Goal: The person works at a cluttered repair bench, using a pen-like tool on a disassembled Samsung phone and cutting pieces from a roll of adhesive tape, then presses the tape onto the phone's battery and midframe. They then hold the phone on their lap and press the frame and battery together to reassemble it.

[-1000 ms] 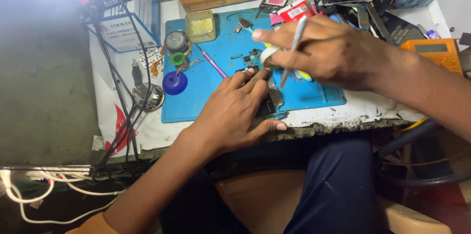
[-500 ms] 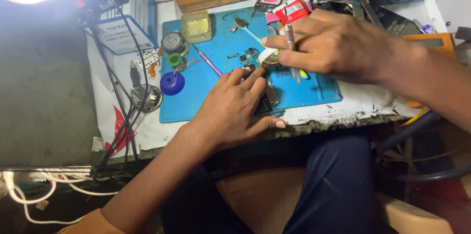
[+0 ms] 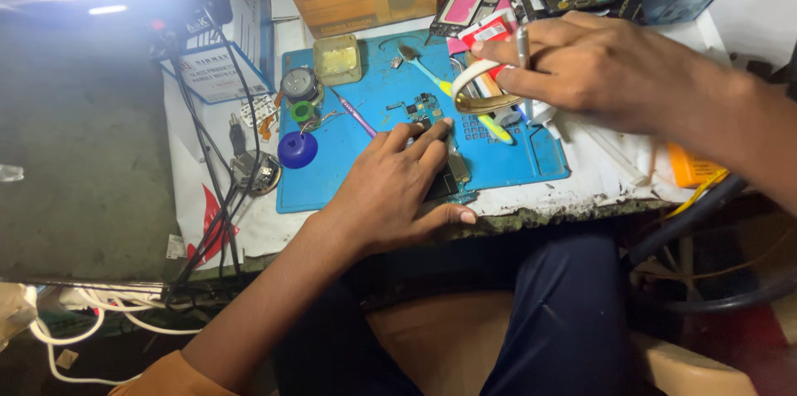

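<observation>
your left hand [image 3: 398,184] presses flat on the circuit board [image 3: 444,180] atop the blue mat [image 3: 349,172]; your right hand [image 3: 589,64] grips a slim metal tool [image 3: 523,51].

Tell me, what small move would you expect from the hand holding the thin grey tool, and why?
Probably bringing the right hand back down toward the small green circuit board on the blue work mat. The thin grey tool is raised beside it, while the left hand rests by the board, fingers touching it.
</observation>
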`<action>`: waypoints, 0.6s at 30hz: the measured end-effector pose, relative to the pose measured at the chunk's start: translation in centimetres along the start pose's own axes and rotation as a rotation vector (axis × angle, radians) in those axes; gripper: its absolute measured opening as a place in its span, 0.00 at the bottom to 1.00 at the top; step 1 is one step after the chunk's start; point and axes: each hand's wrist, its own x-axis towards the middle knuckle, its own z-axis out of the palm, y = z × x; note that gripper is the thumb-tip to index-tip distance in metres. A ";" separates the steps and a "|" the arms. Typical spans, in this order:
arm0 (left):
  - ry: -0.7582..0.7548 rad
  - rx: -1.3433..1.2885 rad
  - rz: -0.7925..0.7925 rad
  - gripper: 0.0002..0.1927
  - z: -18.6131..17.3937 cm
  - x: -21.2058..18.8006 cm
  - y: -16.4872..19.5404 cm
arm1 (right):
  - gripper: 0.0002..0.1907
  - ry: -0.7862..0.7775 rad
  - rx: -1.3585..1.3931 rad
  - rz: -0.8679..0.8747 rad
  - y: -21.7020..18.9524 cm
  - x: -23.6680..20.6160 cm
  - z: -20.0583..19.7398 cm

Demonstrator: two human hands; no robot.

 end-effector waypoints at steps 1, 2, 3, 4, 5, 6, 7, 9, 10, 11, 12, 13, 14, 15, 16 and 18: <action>0.005 0.003 0.003 0.43 0.0 0.2 0.2 | 0.22 0.101 -0.016 -0.011 -0.1 -0.2 -0.1; 0.004 0.003 0.007 0.43 0.0 0.4 0.3 | 0.19 0.198 -0.027 -0.019 -0.2 -0.5 -0.3; 0.003 0.001 0.011 0.43 -0.1 0.5 0.4 | 0.17 0.295 -0.038 -0.026 -0.4 -0.8 -0.5; -0.018 -0.009 0.011 0.43 -0.2 0.5 0.3 | 0.13 0.326 0.031 0.038 -0.7 -1.3 -1.0; -0.037 -0.018 0.010 0.43 -0.4 0.5 0.1 | 0.12 0.357 0.099 0.101 -1.1 -1.9 -1.4; -0.052 -0.027 0.006 0.42 -0.6 0.3 -0.1 | 0.14 0.388 0.166 0.159 -1.7 -2.3 -1.7; -0.048 -0.024 0.018 0.43 -0.7 0.3 -0.6 | 0.13 0.399 0.303 0.275 -2.6 -3.0 -1.9; -0.047 -0.026 0.036 0.43 -0.8 0.1 -1.5 | 0.11 0.377 0.585 0.510 -5.6 -4.5 -1.7; -0.057 -0.005 0.055 0.43 -0.7 0.0 -2.0 | 0.10 0.360 0.719 0.635 -7.1 -5.2 -1.2; -0.067 0.014 0.078 0.43 -0.6 0.1 -2.4 | 0.11 0.325 0.754 0.688 -8.5 -5.7 -0.6; -0.079 0.032 0.099 0.43 -0.4 0.3 -2.7 | 0.13 0.290 0.788 0.742 -9.9 -6.3 0.0; -0.070 0.020 0.111 0.42 -0.2 0.4 -2.8 | 0.15 0.276 0.731 0.723 -11.0 -6.6 0.8; -0.061 0.009 0.124 0.42 -0.1 0.6 -2.8 | 0.15 0.304 0.740 0.724 -11.8 -6.6 1.6; -0.049 -0.001 0.136 0.42 -0.2 0.9 -2.8 | 0.18 0.330 0.750 0.722 -12.6 -6.4 2.3; -0.067 -0.020 0.130 0.41 -0.5 1.1 -2.6 | 0.23 0.357 0.757 0.721 -13.2 -6.1 2.7; -0.100 -0.046 0.130 0.38 -1.6 1.7 -2.5 | 0.19 0.377 0.802 0.720 -14.1 -5.2 2.9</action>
